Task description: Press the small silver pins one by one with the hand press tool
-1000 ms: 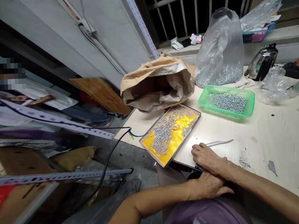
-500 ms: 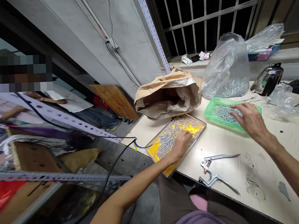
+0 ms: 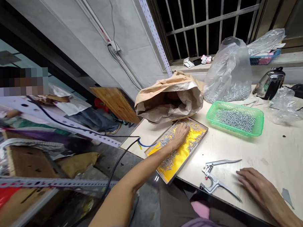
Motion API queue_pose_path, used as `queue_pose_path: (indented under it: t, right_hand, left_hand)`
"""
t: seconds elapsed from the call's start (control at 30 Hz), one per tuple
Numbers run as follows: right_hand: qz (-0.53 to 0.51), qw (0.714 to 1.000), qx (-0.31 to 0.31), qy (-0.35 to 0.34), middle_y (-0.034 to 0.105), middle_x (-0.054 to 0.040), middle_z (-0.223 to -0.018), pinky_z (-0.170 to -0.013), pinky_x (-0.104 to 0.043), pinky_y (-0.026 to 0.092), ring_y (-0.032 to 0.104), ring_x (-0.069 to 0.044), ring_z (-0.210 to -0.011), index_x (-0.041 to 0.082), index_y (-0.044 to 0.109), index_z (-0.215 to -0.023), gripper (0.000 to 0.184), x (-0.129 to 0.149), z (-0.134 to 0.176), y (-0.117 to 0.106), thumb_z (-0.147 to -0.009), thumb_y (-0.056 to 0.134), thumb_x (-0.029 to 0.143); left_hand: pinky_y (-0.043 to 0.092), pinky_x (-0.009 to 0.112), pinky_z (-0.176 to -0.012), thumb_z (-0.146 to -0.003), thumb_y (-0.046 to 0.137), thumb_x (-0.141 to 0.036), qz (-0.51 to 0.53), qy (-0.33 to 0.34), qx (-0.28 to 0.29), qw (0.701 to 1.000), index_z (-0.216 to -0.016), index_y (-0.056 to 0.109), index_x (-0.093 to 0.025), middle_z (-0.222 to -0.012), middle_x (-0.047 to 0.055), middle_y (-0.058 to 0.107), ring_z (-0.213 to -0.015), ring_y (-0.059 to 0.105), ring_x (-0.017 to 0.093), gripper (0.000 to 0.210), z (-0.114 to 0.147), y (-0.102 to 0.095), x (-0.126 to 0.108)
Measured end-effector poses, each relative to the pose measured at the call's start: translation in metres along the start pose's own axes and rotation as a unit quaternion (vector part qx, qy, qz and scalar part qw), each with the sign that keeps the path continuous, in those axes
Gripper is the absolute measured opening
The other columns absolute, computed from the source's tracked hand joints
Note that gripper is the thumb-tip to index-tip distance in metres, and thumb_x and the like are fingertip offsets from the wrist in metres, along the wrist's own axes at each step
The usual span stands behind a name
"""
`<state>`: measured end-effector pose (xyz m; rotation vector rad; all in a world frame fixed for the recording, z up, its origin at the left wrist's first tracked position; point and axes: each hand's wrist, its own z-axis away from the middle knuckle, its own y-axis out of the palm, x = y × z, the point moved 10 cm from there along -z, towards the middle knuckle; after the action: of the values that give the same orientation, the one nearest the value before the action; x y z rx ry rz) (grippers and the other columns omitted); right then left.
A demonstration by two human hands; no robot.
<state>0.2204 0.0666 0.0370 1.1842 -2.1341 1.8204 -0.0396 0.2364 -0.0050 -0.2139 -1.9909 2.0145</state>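
Observation:
My left hand [image 3: 180, 136] lies among small silver metal pins [image 3: 170, 159] in a shallow tray with a yellow lining [image 3: 166, 175], fingers stretched over the pins. Whether they are screws or rivets is too small to tell. Bare yellow shows in a wide band beside the hand. My right hand [image 3: 257, 186] is low over the table at the right, fingers extended and holding nothing. Just left of it lies a pair of spring-loaded metal pliers [image 3: 214, 182], handles apart. Behind them stands a green plastic basket [image 3: 259, 125] full of similar pins.
Behind the tray a brown paper sack [image 3: 165, 96] gapes toward me. A clear plastic bag [image 3: 227, 73] of pins and a metal kettle [image 3: 272, 83] stand near the window. A black cable [image 3: 116, 165] hangs by the table's left edge. Another person [image 3: 73, 103] is at the left.
My right hand has left the green basket and come down toward me. My left hand has shifted up and left in the tray; the pins are pushed apart, baring more yellow.

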Motion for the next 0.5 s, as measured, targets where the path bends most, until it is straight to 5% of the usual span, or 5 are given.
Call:
queue_pose_path:
  t: [0.2,0.33,0.4,0.5]
  right_hand:
    - [-0.011,0.999,-0.031,-0.007,0.067,-0.0043,-0.091,-0.067,-0.027,0.056,0.067,-0.017,-0.080,0.025,0.062,-0.098,0.024,0.015,0.019,-0.002,-0.095,0.039,0.033]
    - [-0.006,0.999,-0.029,-0.035,0.065,-0.0060,-0.090,-0.070,-0.029,0.054,0.064,-0.017,-0.081,0.022,0.060,-0.102,0.024,0.041,0.027,0.005,-0.096,0.038,0.027]
    - [0.020,0.999,-0.015,-0.038,0.063,-0.0066,-0.087,-0.068,-0.031,0.053,0.062,-0.018,-0.078,0.020,0.060,-0.103,0.023,0.046,0.030,0.012,-0.095,0.039,0.025]
    - [0.064,0.997,0.013,-0.030,0.061,-0.0060,-0.081,-0.066,-0.032,0.050,0.059,-0.019,-0.074,0.017,0.060,-0.103,0.021,0.043,0.033,0.025,-0.094,0.041,0.021]
  left_hand:
    - [0.038,0.032,-0.072,-0.089,0.047,-0.012,-0.013,0.113,0.033,0.993,-0.082,0.060,-0.013,-0.092,0.012,0.059,-0.090,0.047,0.022,0.016,-0.006,-0.012,-0.022]
    - [0.040,0.031,-0.075,-0.086,0.051,-0.014,0.119,0.050,-0.026,0.991,-0.076,0.062,-0.013,-0.088,0.010,0.061,-0.087,0.050,0.020,0.015,0.003,-0.043,-0.020]
    - [0.042,0.028,-0.072,-0.084,0.053,-0.018,0.254,-0.015,-0.026,0.967,-0.078,0.064,-0.013,-0.082,0.006,0.062,-0.080,0.054,0.017,0.013,0.021,-0.046,-0.024]
    - [0.041,0.022,-0.056,-0.080,0.057,-0.024,0.460,-0.083,0.102,0.878,-0.081,0.066,-0.013,-0.068,0.000,0.060,-0.060,0.053,0.011,0.014,0.065,-0.018,-0.057]
